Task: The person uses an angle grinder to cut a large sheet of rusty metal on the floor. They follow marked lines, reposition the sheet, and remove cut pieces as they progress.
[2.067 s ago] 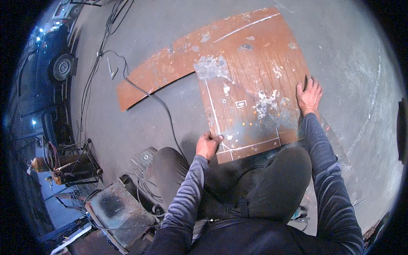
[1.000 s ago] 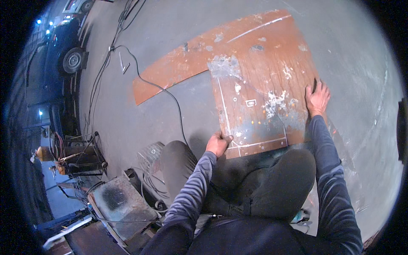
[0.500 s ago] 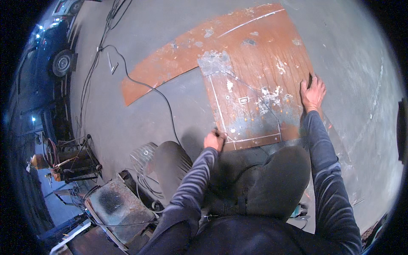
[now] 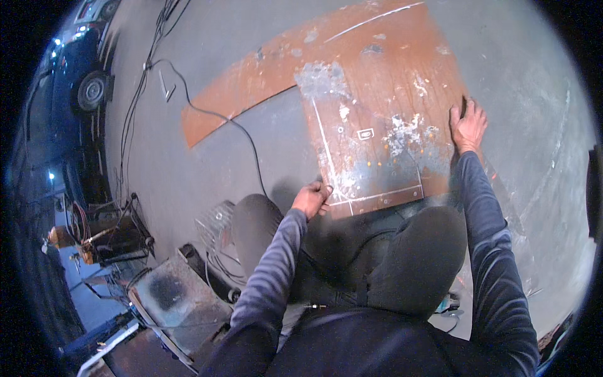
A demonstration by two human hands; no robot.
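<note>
A rusty brown, roughly L-shaped metal sheet (image 4: pixel 389 81) lies on the floor in front of my knees. White chalk lines run along its left and near edges, and bare grey patches mark its surface. At the near left corner my left hand (image 4: pixel 312 200) is closed, thumb and fingers pinching the sheet's edge. My right hand (image 4: pixel 469 129) rests at the sheet's right edge, fingers stretched out and thumb apart. The undersides of the fingers are hidden.
A black cable (image 4: pixel 246 143) crosses the sheet's left arm. A V-shaped metal piece (image 4: pixel 166 89) lies beyond it. Left of me stand a stained metal box (image 4: pixel 182 292) and a cart with a cylinder (image 4: pixel 110 232). A vehicle wheel (image 4: pixel 92 91) shows far left; a teal tool (image 4: pixel 447 304) lies by my right leg.
The view has shifted slightly, with sheet and hands appearing a little farther right and up. My left hand has turned at the corner, its fingers showing more. The right hand keeps its place at the edge.
</note>
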